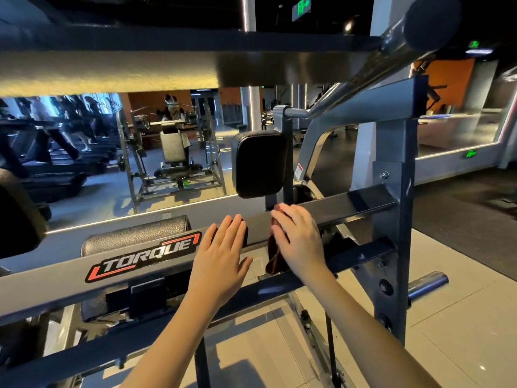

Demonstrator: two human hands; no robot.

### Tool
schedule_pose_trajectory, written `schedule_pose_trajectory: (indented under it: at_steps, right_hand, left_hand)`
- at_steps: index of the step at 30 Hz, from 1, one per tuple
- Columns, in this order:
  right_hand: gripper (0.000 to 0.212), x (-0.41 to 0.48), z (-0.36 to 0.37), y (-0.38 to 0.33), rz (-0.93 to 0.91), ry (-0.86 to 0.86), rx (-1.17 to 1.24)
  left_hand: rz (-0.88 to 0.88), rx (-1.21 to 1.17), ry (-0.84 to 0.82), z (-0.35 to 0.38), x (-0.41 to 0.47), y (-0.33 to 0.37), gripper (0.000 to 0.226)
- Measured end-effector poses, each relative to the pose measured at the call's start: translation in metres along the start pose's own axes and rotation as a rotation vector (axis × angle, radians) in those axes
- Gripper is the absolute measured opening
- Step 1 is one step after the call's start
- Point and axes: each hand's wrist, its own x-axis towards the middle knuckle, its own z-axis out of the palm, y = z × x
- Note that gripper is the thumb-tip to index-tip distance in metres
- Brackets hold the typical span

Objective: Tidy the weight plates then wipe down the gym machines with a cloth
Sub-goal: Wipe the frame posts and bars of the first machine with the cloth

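Right hand [299, 236] presses the cloth [275, 256], seemingly unpinched, on the crossbar [358, 201]; left hand [221, 253] lies spread beside; cloth could slide off.

The bar [349, 205] is smooth, semi-gloss painted metal, the cloth [275, 257] limp matt brown fabric, the pad [260, 163] smooth black vinyl, the roller [134, 233] grained leatherette, the floor [447, 331] glossy tile.

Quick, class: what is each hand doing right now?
Left hand: open, flat on the grey bar.
Right hand: open, pressing the dark red cloth against that bar.
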Motion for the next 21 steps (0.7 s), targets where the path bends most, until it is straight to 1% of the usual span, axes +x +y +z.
schedule_pose_trajectory:
  at_steps: [1,2,5,7,8,10,12,13,15,17,18,19,21]
  right_hand:
    - [0.035,0.005,-0.003,0.012,-0.024,-0.011,-0.036]
    - [0.035,0.013,-0.006,0.025,0.003,-0.006,-0.075]
    - [0.035,0.037,-0.017,0.041,0.277,0.074,-0.126]
    - [0.039,0.036,-0.013,0.021,0.364,0.098,-0.118]
    - [0.040,0.029,-0.008,0.009,0.356,0.086,-0.086]
    - [0.042,0.009,-0.003,-0.007,0.249,0.008,-0.037]
    - [0.043,0.004,-0.009,0.003,0.176,-0.079,-0.058]
    - [0.043,0.009,-0.014,0.014,0.193,-0.091,-0.077]
    - [0.041,0.025,-0.022,0.029,0.313,-0.042,-0.107]
    - [0.042,0.033,-0.021,0.027,0.443,0.029,-0.132]
    - [0.045,0.033,-0.018,0.020,0.468,0.041,-0.142]
    - [0.048,0.029,-0.015,0.013,0.468,0.031,-0.139]
    - [0.052,0.013,-0.011,0.002,0.400,-0.024,-0.091]
  left_hand:
    - [0.003,-0.002,0.000,0.000,0.000,0.000,0.067]
    - [0.006,-0.004,-0.003,0.000,0.000,0.000,0.067]
    - [0.008,-0.013,-0.008,-0.003,0.000,0.000,0.069]
    - [0.004,-0.021,-0.014,-0.005,-0.001,0.000,0.069]
    - [0.006,-0.026,-0.019,-0.004,-0.001,0.001,0.068]
    - [0.011,-0.026,-0.012,-0.001,-0.001,0.000,0.068]
    - [0.019,-0.022,-0.004,0.002,0.000,0.000,0.069]
    - [0.020,-0.021,0.000,0.003,0.000,0.000,0.069]
    - [0.014,-0.020,0.005,0.000,0.000,0.001,0.070]
    - [0.011,-0.016,-0.002,-0.003,0.000,0.001,0.071]
    - [0.007,-0.016,0.000,-0.004,0.000,0.001,0.071]
    - [0.004,-0.021,0.004,-0.004,0.000,0.002,0.070]
    - [-0.001,-0.039,0.016,-0.003,0.001,0.002,0.068]
